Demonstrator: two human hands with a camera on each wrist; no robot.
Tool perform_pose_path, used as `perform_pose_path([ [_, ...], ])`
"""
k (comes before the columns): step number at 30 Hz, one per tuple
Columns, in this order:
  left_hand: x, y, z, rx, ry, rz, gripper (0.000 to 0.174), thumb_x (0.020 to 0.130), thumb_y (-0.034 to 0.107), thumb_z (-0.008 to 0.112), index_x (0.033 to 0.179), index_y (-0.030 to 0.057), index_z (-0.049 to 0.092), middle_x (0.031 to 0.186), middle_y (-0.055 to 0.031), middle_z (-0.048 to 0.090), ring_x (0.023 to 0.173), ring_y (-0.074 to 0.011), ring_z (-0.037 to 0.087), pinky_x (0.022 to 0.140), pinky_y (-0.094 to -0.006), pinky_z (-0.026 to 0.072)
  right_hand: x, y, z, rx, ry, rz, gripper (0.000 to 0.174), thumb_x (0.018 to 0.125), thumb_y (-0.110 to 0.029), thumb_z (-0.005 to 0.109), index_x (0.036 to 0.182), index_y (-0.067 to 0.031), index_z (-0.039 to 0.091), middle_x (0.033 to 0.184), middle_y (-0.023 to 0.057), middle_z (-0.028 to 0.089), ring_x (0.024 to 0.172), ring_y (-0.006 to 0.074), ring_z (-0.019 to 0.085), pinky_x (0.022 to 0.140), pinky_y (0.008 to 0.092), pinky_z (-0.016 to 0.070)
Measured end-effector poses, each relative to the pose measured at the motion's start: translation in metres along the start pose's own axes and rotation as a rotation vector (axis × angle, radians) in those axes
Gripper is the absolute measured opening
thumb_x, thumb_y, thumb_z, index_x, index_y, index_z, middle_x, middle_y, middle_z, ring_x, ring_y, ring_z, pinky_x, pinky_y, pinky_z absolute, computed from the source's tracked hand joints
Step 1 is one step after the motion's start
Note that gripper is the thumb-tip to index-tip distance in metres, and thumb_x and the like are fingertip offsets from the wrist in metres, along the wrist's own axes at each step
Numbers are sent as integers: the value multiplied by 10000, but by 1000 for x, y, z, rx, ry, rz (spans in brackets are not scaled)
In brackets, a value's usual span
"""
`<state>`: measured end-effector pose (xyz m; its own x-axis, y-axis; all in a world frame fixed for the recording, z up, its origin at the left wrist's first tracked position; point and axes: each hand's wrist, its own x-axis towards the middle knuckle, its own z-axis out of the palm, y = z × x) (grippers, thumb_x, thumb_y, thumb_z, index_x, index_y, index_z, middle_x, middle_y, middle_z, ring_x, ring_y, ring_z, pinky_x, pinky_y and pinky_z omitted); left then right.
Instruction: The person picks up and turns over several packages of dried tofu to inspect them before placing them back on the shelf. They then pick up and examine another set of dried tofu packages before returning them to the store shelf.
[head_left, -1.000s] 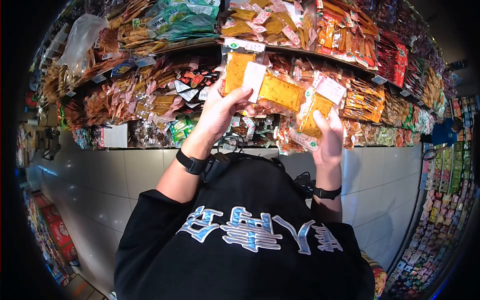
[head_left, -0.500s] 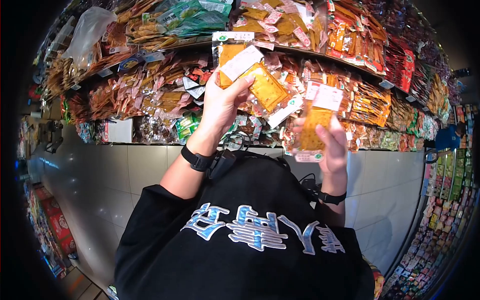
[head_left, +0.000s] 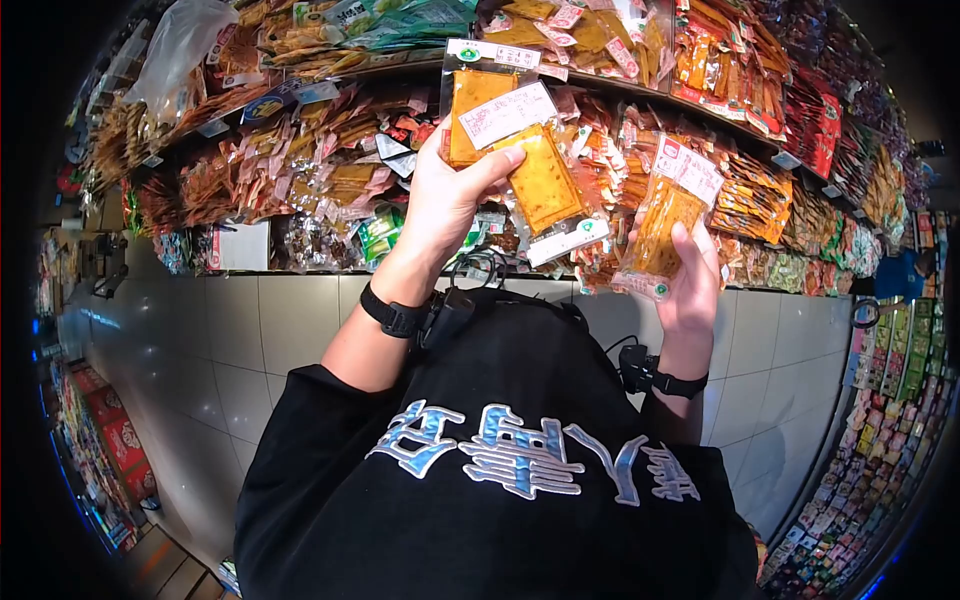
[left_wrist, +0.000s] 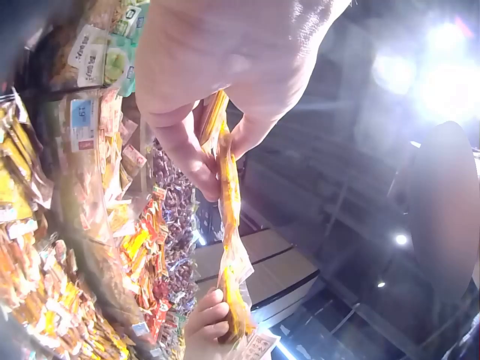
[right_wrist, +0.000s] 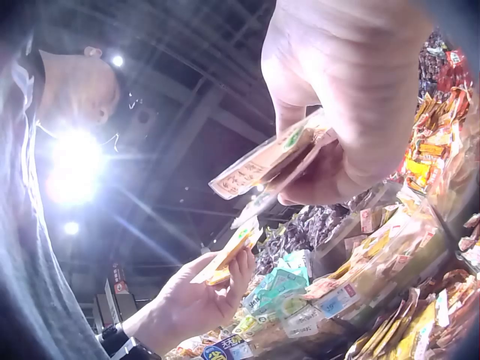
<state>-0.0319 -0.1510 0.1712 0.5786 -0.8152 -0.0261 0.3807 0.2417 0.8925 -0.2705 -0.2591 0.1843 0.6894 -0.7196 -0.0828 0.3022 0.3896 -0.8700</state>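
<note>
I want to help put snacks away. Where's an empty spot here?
Hardly. Both shelves are crammed with snack bags edge to edge, right behind the left hand gripping two orange packets and the right hand gripping one packet. The only bare patch is the grey tiles under the lower shelf.

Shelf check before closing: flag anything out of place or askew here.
A loose clear plastic bag lies on the packets at the upper shelf's left end, unlike the stocked goods. The shelf packets are heaped untidily; nothing looks spilled or torn.
</note>
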Motion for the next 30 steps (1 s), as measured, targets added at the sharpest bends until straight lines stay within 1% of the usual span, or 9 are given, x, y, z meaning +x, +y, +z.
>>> perform_pose_path([
  [8,-11,-1,-8,69,-27,-23,431,811,88,740,1199,34,561,1017,-31,667,834,-87,638,691,-231,526,10,2,26,-45,-13,-17,384,938,-140,523,1270,47,480,1170,153,613,1035,217,625,928,370,497],
  [12,-19,-3,-3,115,-194,-16,477,827,69,729,1257,33,528,1083,-41,647,895,-86,621,723,-235,527,13,18,44,-95,-6,19,382,922,-55,548,1283,45,471,1227,136,593,1107,191,592,974,344,461],
  [14,-23,-7,-2,146,-204,1,476,861,74,693,1293,39,495,1107,-48,639,922,-94,620,731,-247,531,11,19,53,-119,-47,21,371,921,-3,545,1281,48,471,1222,131,597,1119,174,579,990,324,446],
  [17,-24,-11,-13,-11,-188,-145,437,928,95,584,1335,26,440,1127,-80,633,940,-154,648,768,-297,560,7,22,52,-182,-68,25,354,933,-9,530,1276,52,472,1219,134,601,1113,176,582,979,324,454],
  [20,-26,-6,-9,-303,-180,-147,412,959,98,456,1354,1,391,1117,-134,634,924,-253,673,801,-363,585,1,15,46,-144,-52,13,350,939,-10,514,1279,53,466,1218,135,600,1111,181,585,976,327,457],
  [21,-27,-2,-11,-309,-260,-134,432,933,71,401,1352,-28,367,1130,-191,621,937,-336,676,832,-415,590,-2,13,46,-123,-33,-3,362,946,-20,491,1298,54,450,1233,142,588,1119,193,583,981,335,456],
  [25,-31,3,-10,-182,-386,-244,493,901,69,419,1374,-44,339,1233,-252,569,999,-339,664,824,-409,591,-12,1,35,-54,49,-107,406,951,-46,488,1340,45,415,1269,155,560,1148,211,569,994,348,450],
  [28,-39,-5,-6,-94,-443,-260,383,897,14,415,1275,-48,411,1145,-217,608,958,-316,681,767,-360,608,-20,-4,27,-76,77,-195,442,977,-94,474,1388,37,374,1316,151,530,1204,216,536,1043,365,413],
  [30,-46,-12,-4,-59,-487,-334,228,903,-11,451,1130,-12,461,1072,-179,626,896,-257,698,684,-305,608,-24,-4,12,-80,70,-180,451,976,-85,472,1396,38,363,1331,151,516,1235,214,509,1059,374,395],
])
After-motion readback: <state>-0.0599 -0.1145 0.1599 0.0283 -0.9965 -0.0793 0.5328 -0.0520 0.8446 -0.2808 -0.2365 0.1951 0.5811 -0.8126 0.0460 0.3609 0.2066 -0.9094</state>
